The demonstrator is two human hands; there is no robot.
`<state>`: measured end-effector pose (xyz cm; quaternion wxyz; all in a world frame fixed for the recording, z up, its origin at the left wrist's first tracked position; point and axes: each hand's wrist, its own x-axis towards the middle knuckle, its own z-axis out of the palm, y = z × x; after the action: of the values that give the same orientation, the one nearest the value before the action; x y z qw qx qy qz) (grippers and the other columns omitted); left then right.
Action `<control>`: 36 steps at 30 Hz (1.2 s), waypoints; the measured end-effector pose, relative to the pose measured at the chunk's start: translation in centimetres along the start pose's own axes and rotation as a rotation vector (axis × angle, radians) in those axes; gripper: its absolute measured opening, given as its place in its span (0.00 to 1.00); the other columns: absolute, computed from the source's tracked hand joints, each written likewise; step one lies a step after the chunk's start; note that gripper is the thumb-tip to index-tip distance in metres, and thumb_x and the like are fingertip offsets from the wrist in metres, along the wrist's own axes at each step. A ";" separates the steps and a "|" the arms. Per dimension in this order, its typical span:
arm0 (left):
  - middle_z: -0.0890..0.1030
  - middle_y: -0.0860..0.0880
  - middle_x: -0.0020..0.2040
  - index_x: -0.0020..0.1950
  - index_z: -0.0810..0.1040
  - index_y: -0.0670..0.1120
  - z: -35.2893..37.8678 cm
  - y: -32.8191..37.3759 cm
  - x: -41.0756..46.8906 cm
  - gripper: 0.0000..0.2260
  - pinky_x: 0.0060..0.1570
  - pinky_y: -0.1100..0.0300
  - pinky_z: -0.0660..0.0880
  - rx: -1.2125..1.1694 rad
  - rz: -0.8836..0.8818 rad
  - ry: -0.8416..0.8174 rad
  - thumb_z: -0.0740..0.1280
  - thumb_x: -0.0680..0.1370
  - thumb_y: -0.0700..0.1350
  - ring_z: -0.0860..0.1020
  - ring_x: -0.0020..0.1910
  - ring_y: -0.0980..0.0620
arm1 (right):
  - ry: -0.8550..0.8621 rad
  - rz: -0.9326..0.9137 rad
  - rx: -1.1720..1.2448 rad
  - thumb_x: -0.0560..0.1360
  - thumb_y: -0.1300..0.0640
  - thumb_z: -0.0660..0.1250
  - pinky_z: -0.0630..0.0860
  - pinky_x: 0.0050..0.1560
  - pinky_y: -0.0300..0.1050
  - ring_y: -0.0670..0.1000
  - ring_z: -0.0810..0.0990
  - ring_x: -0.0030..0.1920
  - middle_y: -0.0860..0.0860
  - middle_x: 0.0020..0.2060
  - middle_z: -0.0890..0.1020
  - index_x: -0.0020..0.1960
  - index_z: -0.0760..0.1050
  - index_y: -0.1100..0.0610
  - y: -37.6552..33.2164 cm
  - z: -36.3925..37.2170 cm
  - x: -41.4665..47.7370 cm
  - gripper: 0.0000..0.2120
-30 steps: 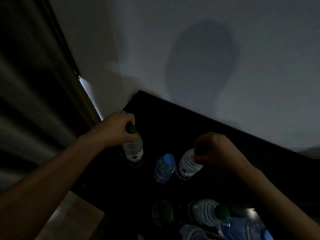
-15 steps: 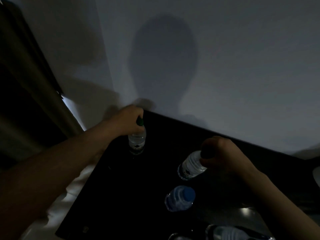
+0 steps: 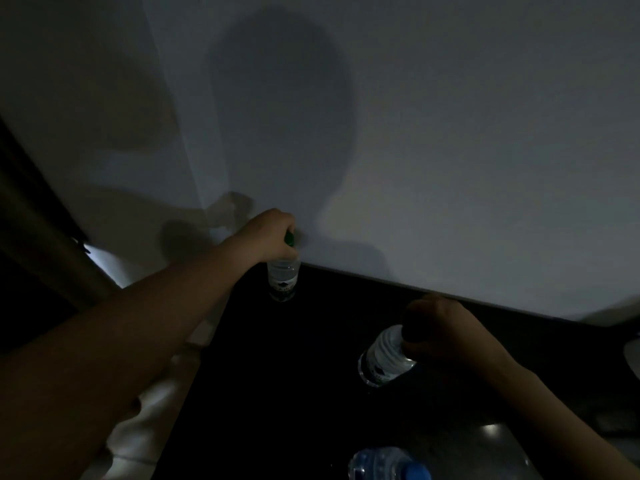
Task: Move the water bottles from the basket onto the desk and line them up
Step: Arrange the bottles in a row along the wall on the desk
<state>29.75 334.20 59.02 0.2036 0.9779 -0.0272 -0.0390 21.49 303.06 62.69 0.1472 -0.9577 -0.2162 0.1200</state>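
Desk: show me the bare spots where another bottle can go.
Bare desk runs along the wall between the green-capped bottle in the left hand and the tilted bottle in the right hand; also the middle, toward the left edge. Crowded near right: blue-capped bottle and right forearm.

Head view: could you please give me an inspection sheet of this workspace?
Surface: dark desk, dimly lit.
Job's things: green-capped bottle standing by the wall; second bottle mid-desk; blue-capped bottle at the frame's bottom edge; basket not in view.
Clutter: pale object at right edge, unclear.
Hands: left hand grips the green-capped bottle's top; right hand grips the second bottle's top.
Cables: nothing seen.
Surroundings: pale wall with shadows behind the desk.
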 end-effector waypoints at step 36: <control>0.77 0.39 0.48 0.46 0.76 0.39 0.7 -0.1 6.5 0.11 0.42 0.54 0.72 0.126 0.033 -0.132 0.72 0.71 0.44 0.78 0.47 0.41 | -0.038 0.002 -0.085 0.66 0.58 0.73 0.77 0.50 0.48 0.55 0.80 0.48 0.56 0.48 0.81 0.50 0.81 0.59 -2.1 -0.2 12.2 0.13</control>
<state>36.14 333.52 57.89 0.1402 0.9835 -0.0593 -0.0982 31.45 310.31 61.52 0.1020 -0.9609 -0.2227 0.1289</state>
